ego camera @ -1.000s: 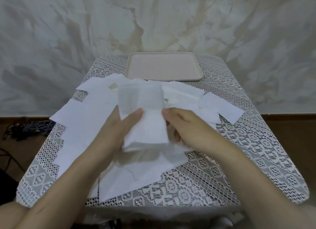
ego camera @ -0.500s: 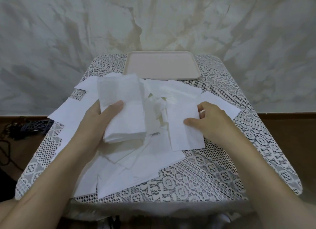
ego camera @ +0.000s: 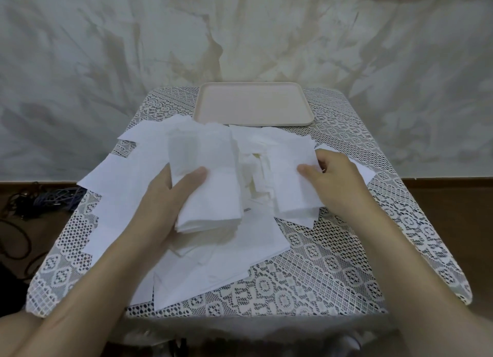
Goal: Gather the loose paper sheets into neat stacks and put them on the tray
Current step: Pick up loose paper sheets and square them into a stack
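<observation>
My left hand (ego camera: 165,196) grips a small stack of white paper sheets (ego camera: 210,180), thumb on top, held a little above the table. My right hand (ego camera: 336,178) pinches another white sheet (ego camera: 290,175) at its right edge, thumb on top, and has it lifted beside the stack. Several loose white sheets (ego camera: 202,263) lie spread and overlapping under and around both hands. The beige tray (ego camera: 253,107) sits at the far middle of the table with nothing on it.
A white lace cloth (ego camera: 333,263) covers the small table. A pale stained wall stands just behind the tray. Dark cables (ego camera: 32,199) lie on the floor at the left. The table's right side shows bare lace.
My right hand let go of the stack, moved right and picked up a separate sheet, now raised toward the stack. My left hand kept the stack, shifting it slightly left and then back.
</observation>
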A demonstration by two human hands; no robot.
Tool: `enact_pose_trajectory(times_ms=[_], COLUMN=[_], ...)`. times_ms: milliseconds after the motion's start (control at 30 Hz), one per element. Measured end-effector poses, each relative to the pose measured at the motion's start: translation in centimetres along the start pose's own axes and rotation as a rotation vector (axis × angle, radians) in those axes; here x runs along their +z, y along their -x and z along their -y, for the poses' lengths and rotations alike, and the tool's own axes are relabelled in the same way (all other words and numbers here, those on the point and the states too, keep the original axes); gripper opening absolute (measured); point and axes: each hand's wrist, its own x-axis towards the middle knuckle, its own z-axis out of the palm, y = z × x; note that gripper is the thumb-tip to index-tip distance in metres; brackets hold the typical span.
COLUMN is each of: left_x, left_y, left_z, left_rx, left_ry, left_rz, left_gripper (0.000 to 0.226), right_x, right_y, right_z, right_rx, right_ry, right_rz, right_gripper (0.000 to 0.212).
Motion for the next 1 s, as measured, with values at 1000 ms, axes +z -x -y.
enact_pose_trajectory(times_ms=[1000], left_x=[0.8], left_y=[0.2], left_z=[-0.5], left_rx=[-0.033], left_ry=[0.035], left_rz=[-0.015], left_gripper=[0.022], right_x=[-0.2], right_y=[1.9], right_z=[0.5], right_rx=[-0.125], right_ry=[0.114], right_rz=[0.216], right_gripper=[0.043])
